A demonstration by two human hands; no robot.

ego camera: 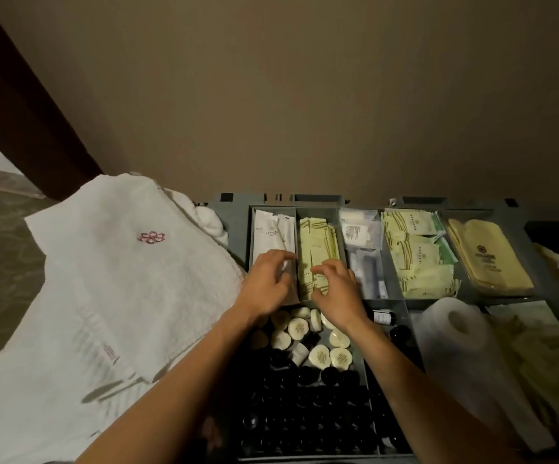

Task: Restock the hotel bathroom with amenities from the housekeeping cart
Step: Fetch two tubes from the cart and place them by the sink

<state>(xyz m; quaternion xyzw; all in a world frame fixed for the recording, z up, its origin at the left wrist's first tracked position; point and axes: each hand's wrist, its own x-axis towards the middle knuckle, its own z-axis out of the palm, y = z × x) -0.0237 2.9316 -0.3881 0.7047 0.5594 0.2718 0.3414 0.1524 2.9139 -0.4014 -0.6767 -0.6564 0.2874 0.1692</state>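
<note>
cart tray (237, 229): five packet compartments in back row. left hand (266, 283): fingers curled, tips on white sachets (271, 229) in the leftmost compartment; cannot tell if it grips. right hand (335, 289): thumb and forefinger pinch green sachets (318, 242) in the second. round soaps (320, 356): about ten showing, under both wrists. one toilet roll (462, 326). one folded towel (120, 279), left of tray.

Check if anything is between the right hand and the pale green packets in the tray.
Nothing visible does. The right hand has its fingers on the pale green packets; the left hand grips white packets across the divider.
</note>
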